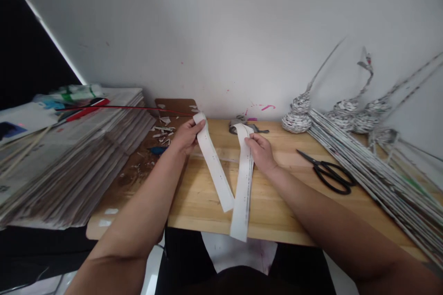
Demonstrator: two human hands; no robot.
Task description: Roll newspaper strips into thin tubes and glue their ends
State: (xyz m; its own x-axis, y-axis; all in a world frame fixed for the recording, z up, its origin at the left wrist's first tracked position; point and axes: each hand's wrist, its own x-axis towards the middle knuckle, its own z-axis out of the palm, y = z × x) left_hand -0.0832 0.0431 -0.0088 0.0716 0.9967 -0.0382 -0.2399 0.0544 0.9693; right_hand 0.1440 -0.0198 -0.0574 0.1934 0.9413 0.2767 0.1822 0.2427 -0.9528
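My left hand (188,136) pinches the top end of one white paper strip (213,163), which slants down to the right over the wooden table. In my right hand (261,150) is a second paper strip (242,189), gripped near its top, where the paper bends over to the left. Its lower end hangs past the table's front edge. Small dark print marks run along both strips, and their lower parts come close together. Behind the right strip lies a crumpled grey piece (259,130). Both hands are closed, thumbs on the paper.
Black scissors (330,173) lie right of my right arm. Beyond them runs a bundle of rolled paper sticks (367,170), with woven gourd shapes (296,117) by the wall. At left rises a newspaper stack (79,156). Paper scraps (162,136) litter a brown board (121,193).
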